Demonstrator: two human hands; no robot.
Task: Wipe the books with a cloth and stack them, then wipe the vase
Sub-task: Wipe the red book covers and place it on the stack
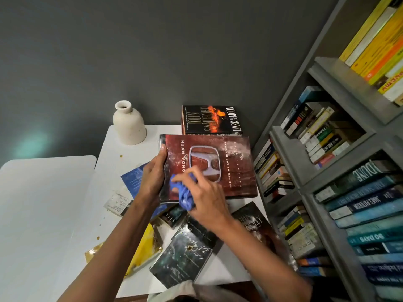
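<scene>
White table (122, 149): cloth (184, 196) and right hand (205, 197) partly hide red book (231, 171).

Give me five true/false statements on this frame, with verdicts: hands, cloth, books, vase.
1. The right hand presses a blue cloth onto the red book. True.
2. The left hand holds the vase. False: it grips the red book's left edge, and nothing touches the vase.
3. The vase lies on its side. False: it stands upright at the far left of the white table.
4. The Dark of the Moon book lies flat beyond the red book. True.
5. Other books, such as the Henry VI book, lie scattered on the table below the arms. True.
</scene>
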